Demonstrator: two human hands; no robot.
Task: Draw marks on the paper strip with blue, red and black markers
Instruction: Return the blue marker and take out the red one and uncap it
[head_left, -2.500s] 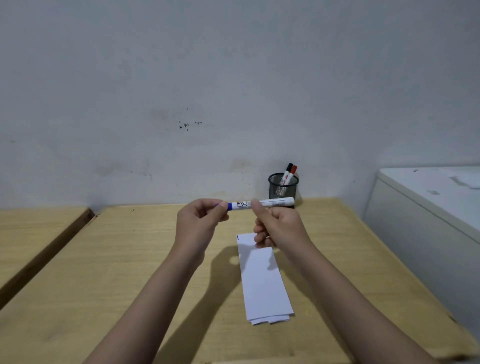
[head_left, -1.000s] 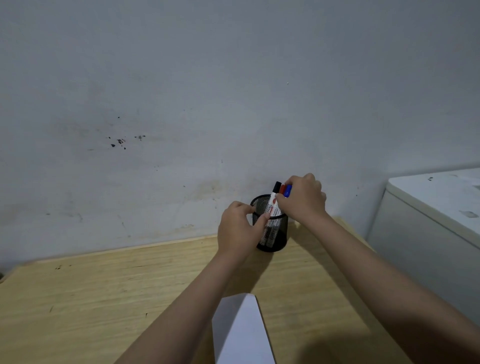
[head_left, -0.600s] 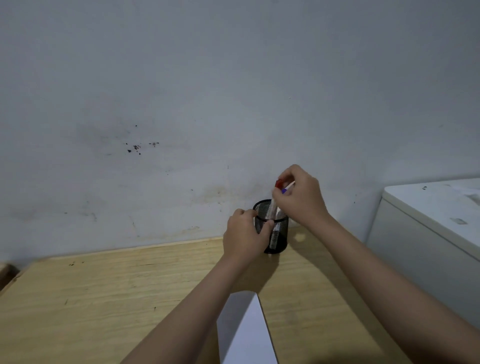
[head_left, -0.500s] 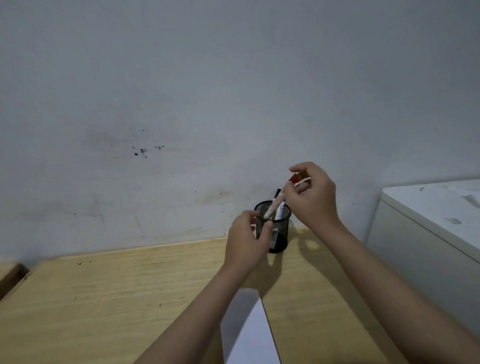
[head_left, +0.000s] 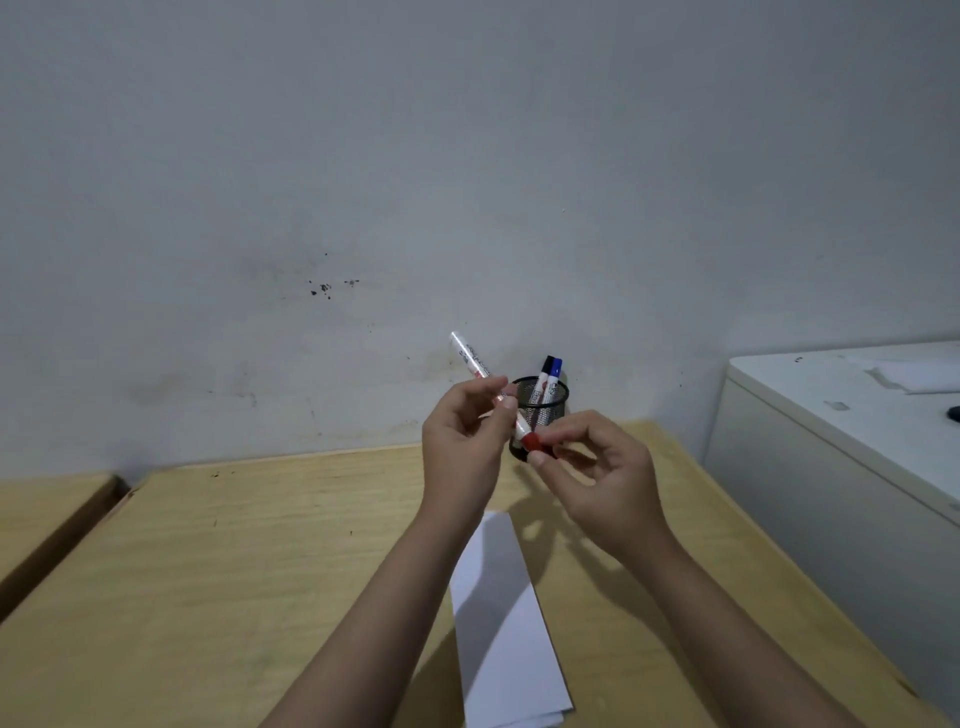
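I hold the red marker (head_left: 470, 360) tilted above the table, its white barrel pointing up and left. My left hand (head_left: 465, 447) grips the barrel near its middle. My right hand (head_left: 597, 475) pinches the red cap (head_left: 533, 442) at the lower end. The cap is still on the barrel. Behind my hands stands the black mesh pen holder (head_left: 540, 410) with the black marker (head_left: 546, 365) and the blue marker (head_left: 556, 367) standing in it. The white paper strip (head_left: 501, 618) lies lengthwise on the wooden table (head_left: 234, 571) below my forearms.
A grey wall rises right behind the pen holder. A white cabinet (head_left: 831, 467) stands against the table's right edge. A second wooden surface (head_left: 47, 514) sits at the left, separated by a dark gap.
The blue marker went back into the holder and my right hand pulled the red one out. Both hands came back toward me, and my left hand left the holder for the red marker's barrel.
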